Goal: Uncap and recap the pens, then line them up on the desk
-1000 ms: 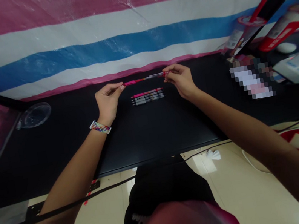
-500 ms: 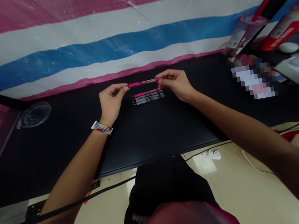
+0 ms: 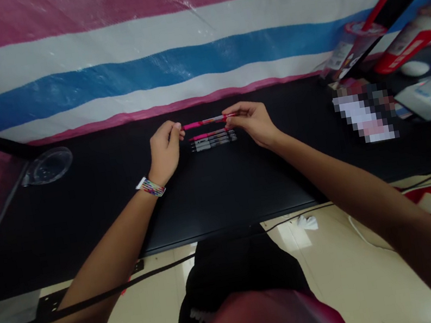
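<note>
A pink and red pen is held level between my two hands, above the black desk. My left hand pinches its pink end between thumb and fingers. At its other end, my right hand has its thumb and forefinger closed on the red part. Just below it, a row of several pens lies side by side on the desk; the top one is pink and the others are dark and clear. A patterned band circles my left wrist.
Black desk with a clear plastic lid at the left. To the right stand a clear cup and a red and white container, near a white rounded object. A striped sheet hangs behind. A cable crosses below the desk edge.
My left hand has turned slightly and its fingers have curled more round the pink end. The held pen and my right hand have shifted slightly left.
</note>
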A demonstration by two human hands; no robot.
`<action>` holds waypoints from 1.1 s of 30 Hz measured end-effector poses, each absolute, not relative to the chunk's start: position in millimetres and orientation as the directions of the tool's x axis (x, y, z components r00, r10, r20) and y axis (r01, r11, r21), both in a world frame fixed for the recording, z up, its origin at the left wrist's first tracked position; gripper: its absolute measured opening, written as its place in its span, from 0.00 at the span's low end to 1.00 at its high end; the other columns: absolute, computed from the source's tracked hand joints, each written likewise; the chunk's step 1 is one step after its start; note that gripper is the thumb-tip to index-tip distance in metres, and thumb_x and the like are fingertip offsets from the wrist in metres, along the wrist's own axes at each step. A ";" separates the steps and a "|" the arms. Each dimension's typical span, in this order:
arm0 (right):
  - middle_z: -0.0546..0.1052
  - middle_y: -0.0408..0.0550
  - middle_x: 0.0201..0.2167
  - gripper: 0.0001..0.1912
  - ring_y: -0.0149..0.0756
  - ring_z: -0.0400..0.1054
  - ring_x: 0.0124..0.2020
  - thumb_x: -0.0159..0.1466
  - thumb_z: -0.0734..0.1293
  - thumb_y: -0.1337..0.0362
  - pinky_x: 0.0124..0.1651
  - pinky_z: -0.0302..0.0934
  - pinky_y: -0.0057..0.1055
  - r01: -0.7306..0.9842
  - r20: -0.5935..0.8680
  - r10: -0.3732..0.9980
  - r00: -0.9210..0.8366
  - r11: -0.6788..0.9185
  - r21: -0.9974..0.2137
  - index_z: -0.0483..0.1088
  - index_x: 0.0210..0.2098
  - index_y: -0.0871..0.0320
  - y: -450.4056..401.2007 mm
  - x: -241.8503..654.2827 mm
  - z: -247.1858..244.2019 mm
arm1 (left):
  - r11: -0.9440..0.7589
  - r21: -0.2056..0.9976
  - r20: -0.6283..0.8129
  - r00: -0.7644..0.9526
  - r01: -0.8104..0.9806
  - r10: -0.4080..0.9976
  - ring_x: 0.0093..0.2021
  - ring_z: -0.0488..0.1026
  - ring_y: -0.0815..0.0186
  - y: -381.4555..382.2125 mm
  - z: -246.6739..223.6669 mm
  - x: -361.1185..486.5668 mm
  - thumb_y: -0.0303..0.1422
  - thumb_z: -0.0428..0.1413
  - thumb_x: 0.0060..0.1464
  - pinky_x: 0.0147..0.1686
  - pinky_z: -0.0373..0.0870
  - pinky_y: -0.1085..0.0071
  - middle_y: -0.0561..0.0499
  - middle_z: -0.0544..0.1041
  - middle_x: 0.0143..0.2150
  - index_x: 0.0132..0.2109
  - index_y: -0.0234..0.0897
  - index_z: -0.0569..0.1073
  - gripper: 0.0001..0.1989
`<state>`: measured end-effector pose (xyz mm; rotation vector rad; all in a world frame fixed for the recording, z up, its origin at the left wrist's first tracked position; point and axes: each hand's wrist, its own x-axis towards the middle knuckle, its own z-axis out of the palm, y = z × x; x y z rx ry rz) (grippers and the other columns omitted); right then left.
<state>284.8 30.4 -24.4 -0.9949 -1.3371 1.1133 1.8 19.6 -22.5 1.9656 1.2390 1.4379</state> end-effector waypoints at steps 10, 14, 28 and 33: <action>0.83 0.45 0.32 0.14 0.43 0.81 0.36 0.56 0.85 0.57 0.51 0.82 0.49 -0.086 0.197 0.978 -0.063 0.191 -0.978 0.84 0.39 0.50 32.3 289.1 -23.2 | -0.533 0.793 0.532 0.090 0.295 0.842 0.49 0.82 0.57 20.6 -26.2 7.1 0.55 0.69 0.65 0.56 0.78 0.60 0.47 0.83 0.48 0.49 0.45 0.78 0.21; 0.83 0.45 0.33 0.14 0.42 0.81 0.36 0.56 0.84 0.56 0.52 0.81 0.48 -0.082 0.194 0.978 -0.075 0.187 -0.979 0.85 0.40 0.50 31.2 287.7 -23.1 | -0.489 0.834 0.486 0.081 0.257 0.870 0.42 0.84 0.60 21.9 -26.9 7.8 0.53 0.66 0.69 0.52 0.79 0.60 0.50 0.84 0.41 0.57 0.47 0.78 0.19; 0.84 0.46 0.35 0.10 0.44 0.80 0.37 0.57 0.82 0.60 0.52 0.82 0.50 -0.063 0.176 0.981 -0.077 0.171 -0.983 0.84 0.39 0.50 29.0 281.8 -23.4 | -0.508 0.821 0.504 0.086 0.261 0.859 0.53 0.86 0.56 26.1 -25.4 4.3 0.46 0.76 0.60 0.59 0.81 0.59 0.47 0.88 0.48 0.59 0.45 0.81 0.25; 0.85 0.46 0.36 0.09 0.42 0.80 0.37 0.58 0.81 0.63 0.53 0.82 0.48 -0.073 0.185 0.980 -0.068 0.180 -0.981 0.85 0.39 0.50 27.9 281.5 -22.9 | -0.493 0.822 0.481 0.116 0.286 0.869 0.48 0.87 0.58 23.5 -24.0 6.1 0.41 0.71 0.65 0.56 0.82 0.59 0.47 0.88 0.44 0.52 0.43 0.83 0.13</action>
